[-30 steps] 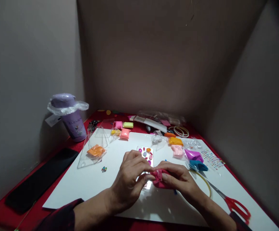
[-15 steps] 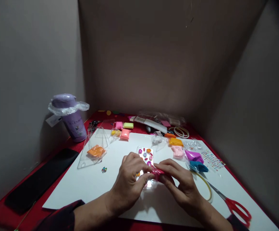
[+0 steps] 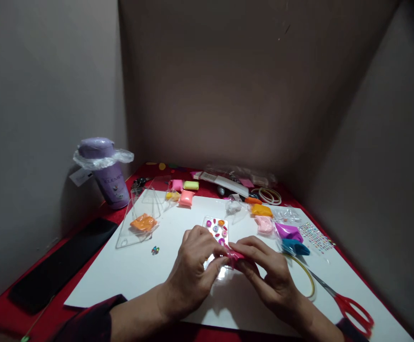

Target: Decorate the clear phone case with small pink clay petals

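Note:
Between my two hands is a small bright pink packet (image 3: 234, 256), its wrapper shiny, apparently soft clay like the other packets around. My left hand (image 3: 197, 259) pinches its left end between thumb and fingertips. From the other side, my right hand (image 3: 267, 266) grips the packet's right end. Partly hidden behind and below my fingers lies a clear phone case (image 3: 207, 221) dotted with small colourful flower and bead shapes (image 3: 216, 229). A little cluster of shiny gems (image 3: 155, 250) rests on the white board (image 3: 121, 275) left of my left hand.
At left stand a purple tumbler (image 3: 112, 183) and a long black object (image 3: 60, 266). Clear cases (image 3: 124, 240) hold an orange packet (image 3: 143, 223). To the right are a purple packet (image 3: 288, 232), a blue packet (image 3: 295, 247), a gem sheet (image 3: 316, 237), a yellow bangle (image 3: 312, 280) and red-handled scissors (image 3: 354, 311).
Both hands stay on the pink packet, with only a very slight shift of the fingers. The whole view has shifted slightly.

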Demonstrator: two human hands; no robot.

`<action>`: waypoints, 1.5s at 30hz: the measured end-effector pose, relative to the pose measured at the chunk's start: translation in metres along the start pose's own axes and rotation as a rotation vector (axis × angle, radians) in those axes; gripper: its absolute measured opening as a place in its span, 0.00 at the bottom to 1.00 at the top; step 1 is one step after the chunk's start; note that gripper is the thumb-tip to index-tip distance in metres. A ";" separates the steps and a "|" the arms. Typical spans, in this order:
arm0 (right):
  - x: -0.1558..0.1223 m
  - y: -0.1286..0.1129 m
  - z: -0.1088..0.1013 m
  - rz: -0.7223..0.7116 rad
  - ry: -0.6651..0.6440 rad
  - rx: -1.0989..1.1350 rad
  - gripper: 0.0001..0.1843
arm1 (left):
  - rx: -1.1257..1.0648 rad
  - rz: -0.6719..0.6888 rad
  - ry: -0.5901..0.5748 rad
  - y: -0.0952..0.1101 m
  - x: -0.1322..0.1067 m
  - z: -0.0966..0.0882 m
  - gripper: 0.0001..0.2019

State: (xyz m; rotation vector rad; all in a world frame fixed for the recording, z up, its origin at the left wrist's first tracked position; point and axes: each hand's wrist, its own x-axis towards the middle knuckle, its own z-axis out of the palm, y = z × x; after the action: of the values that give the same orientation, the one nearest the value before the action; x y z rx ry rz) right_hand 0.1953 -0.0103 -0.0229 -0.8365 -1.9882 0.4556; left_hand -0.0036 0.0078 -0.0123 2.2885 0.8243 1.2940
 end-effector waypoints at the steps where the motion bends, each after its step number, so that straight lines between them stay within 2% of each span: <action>1: 0.000 0.000 0.000 -0.002 0.003 0.007 0.19 | 0.007 0.011 0.000 0.000 0.000 0.000 0.04; 5: -0.001 -0.001 0.001 0.008 0.001 0.025 0.19 | 0.030 0.034 0.000 0.001 -0.002 0.001 0.04; 9: -0.002 0.000 0.001 0.006 -0.007 0.018 0.19 | -0.031 -0.051 -0.027 0.003 0.000 0.000 0.05; 11: -0.002 0.002 0.001 -0.003 0.005 -0.018 0.21 | -0.189 -0.221 -0.069 0.003 0.004 -0.002 0.06; 15: -0.001 0.009 -0.002 -0.011 0.084 -0.119 0.21 | -0.772 -0.700 -0.138 0.002 0.011 -0.007 0.09; 18: 0.000 0.013 -0.003 0.020 0.132 -0.143 0.20 | -1.014 -0.801 -0.112 -0.001 0.013 -0.009 0.13; 23: -0.001 0.013 -0.001 0.029 0.155 -0.129 0.19 | -1.120 -0.840 -0.077 -0.005 0.013 -0.006 0.15; 28: -0.001 0.014 -0.002 0.087 0.179 -0.029 0.14 | -1.113 -0.867 -0.054 -0.005 0.014 -0.005 0.16; 35: 0.001 0.014 -0.001 0.112 0.137 0.087 0.14 | -0.849 -0.774 -0.012 -0.001 0.014 -0.006 0.13; 41: 0.000 0.009 0.002 0.110 0.071 0.111 0.16 | -0.588 -0.602 0.001 0.001 0.008 -0.005 0.08; 45: 0.000 0.007 0.003 0.109 0.055 0.128 0.15 | -0.559 -0.571 0.012 0.001 0.006 -0.004 0.07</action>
State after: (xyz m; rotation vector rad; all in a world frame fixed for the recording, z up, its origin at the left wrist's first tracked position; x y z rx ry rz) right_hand 0.1949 -0.0060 -0.0290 -0.8707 -1.8488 0.6103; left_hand -0.0040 0.0113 -0.0063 1.4701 0.8918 1.0903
